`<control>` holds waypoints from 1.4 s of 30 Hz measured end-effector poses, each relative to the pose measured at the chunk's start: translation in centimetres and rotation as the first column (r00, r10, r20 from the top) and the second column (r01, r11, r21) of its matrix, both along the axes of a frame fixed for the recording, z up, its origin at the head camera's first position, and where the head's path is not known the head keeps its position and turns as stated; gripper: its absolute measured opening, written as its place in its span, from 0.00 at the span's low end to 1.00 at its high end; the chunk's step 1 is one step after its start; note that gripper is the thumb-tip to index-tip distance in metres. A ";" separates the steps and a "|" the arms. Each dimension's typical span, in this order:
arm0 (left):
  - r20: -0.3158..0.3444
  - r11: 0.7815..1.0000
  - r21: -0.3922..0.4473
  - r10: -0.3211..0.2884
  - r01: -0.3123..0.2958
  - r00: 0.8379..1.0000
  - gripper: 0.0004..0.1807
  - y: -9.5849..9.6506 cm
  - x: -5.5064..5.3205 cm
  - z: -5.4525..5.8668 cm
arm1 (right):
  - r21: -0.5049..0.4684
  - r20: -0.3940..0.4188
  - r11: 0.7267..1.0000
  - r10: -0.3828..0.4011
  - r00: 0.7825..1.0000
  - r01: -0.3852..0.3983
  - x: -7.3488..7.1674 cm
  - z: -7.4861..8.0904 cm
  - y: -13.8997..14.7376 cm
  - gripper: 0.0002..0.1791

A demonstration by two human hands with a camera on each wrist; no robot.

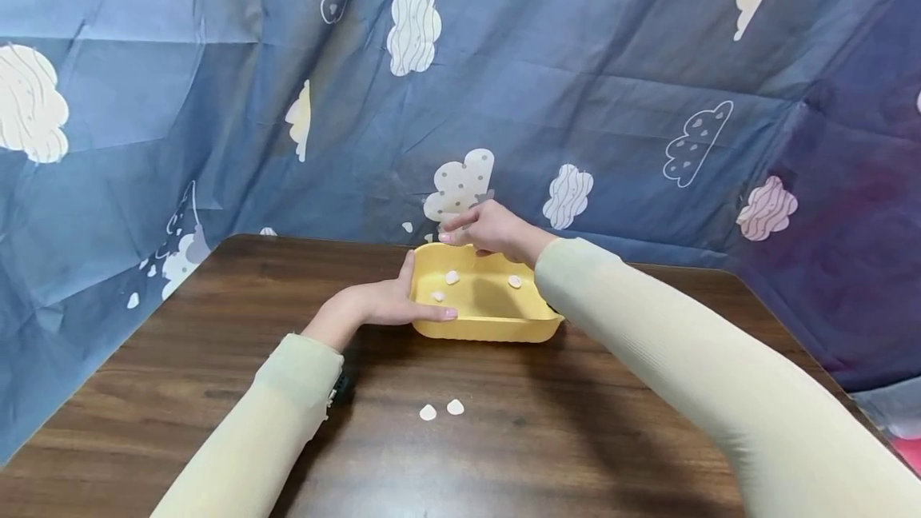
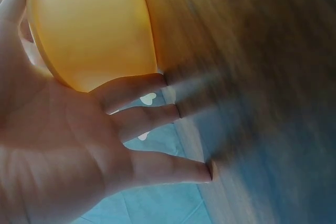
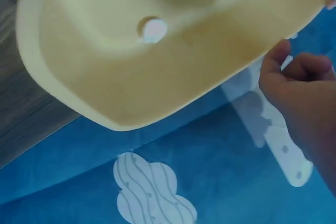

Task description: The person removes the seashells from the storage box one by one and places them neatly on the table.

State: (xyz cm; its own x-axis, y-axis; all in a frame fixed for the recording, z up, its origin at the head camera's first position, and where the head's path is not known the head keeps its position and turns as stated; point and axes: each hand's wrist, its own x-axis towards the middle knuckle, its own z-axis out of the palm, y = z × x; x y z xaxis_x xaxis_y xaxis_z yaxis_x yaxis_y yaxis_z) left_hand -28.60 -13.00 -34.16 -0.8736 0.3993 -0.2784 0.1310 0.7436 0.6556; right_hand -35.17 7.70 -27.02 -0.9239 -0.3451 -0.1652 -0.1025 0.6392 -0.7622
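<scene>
A yellow plastic basin point(image 1: 489, 330) stands on the wooden table, with small white petal-like pieces on its floor, one of them point(image 3: 155, 30) plain in the right wrist view. My left hand point(image 1: 392, 302) spans the basin's left end. Its thumb lies along the front rim, and the other fingers stretch out straight beside the wall, their tips down at the table. Over the far rim reaches my right hand point(image 1: 492, 229), thumb and forefinger forward with a gap between them, the other fingers bent. Nothing shows between those fingertips.
Two more white pieces point(image 1: 442, 409) lie on the table point(image 1: 518, 438) in front of the basin. Behind the table hangs a blue cloth point(image 1: 540, 118) printed with clouds. Both forearms, in pale sleeves, cross the table's near part.
</scene>
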 end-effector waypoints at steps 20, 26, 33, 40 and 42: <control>-0.013 1.000 -0.014 0.022 -0.022 1.000 0.80 -0.3 0.0 0.4 | 0.193 0.202 0.962 0.155 0.967 -0.195 -3.1 -3.2 0.9 0.29; -0.005 0.999 -0.027 0.018 -0.018 1.000 0.80 -0.3 -0.1 0.3 | 0.176 0.273 0.966 0.135 0.953 -0.187 -3.1 -4.9 1.2 0.29; -0.006 1.000 -0.024 0.015 -0.015 1.000 0.80 -0.3 -0.2 0.3 | 0.186 0.248 0.968 0.120 0.961 -0.169 -3.1 -5.7 1.5 0.23; -0.002 1.000 -0.013 0.008 -0.008 1.000 0.80 -0.1 -0.2 0.0 | 0.200 0.239 0.964 0.123 0.963 -0.173 -3.0 -5.9 2.0 0.11; -0.002 1.000 -0.007 0.002 -0.002 1.000 0.80 0.0 -0.3 -0.1 | 0.204 0.259 0.961 0.131 0.957 -0.187 -3.0 -5.7 2.1 0.10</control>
